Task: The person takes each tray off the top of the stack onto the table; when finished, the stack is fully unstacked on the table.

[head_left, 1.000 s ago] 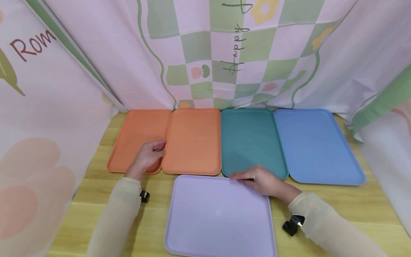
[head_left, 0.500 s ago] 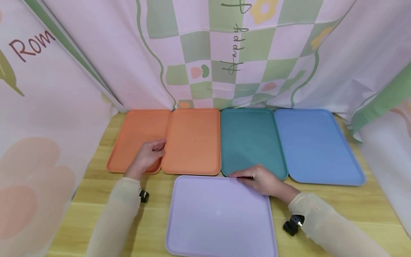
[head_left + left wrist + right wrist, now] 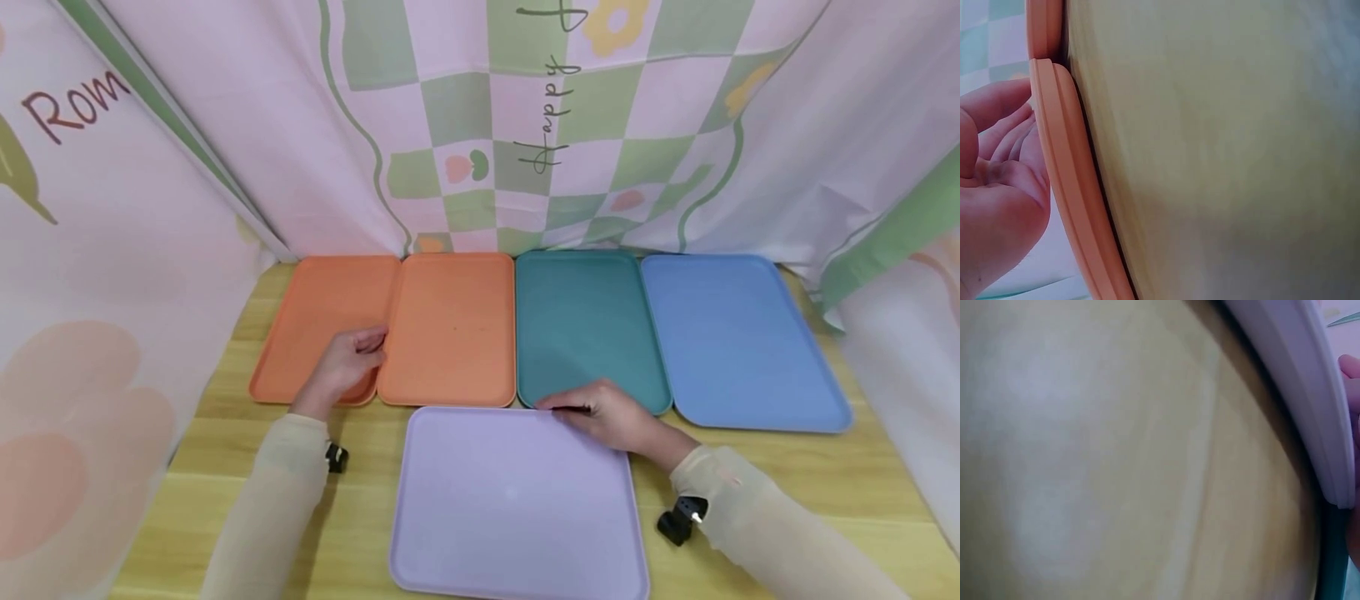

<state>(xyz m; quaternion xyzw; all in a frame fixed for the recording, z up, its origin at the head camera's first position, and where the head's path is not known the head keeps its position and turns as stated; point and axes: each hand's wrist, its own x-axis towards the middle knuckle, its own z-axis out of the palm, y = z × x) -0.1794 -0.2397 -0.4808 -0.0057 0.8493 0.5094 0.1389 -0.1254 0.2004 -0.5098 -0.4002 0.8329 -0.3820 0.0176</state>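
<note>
In the head view, my left hand (image 3: 347, 365) lies over the left orange tray (image 3: 330, 292). Its fingertips touch the seam with the second orange tray (image 3: 450, 333), and the left wrist view shows its fingers loosely bent above an orange rim (image 3: 1069, 169). My right hand (image 3: 611, 417) pinches the far rim of a lavender tray (image 3: 517, 500), close against the front edge of the teal tray (image 3: 588, 325). From the right wrist, the lavender rim (image 3: 1304, 387) hides most of the fingers. All the trays lie flat.
A blue tray (image 3: 742, 333) completes the back row on the right. Beneath everything is a wooden table (image 3: 352, 533). Patterned fabric (image 3: 525, 167) hangs directly behind the row, with more fabric (image 3: 112, 333) along the left side.
The lavender tray has shifted slightly away from me and to the right, along with my right hand. The teal tray has slid back a little. My left hand stays put.
</note>
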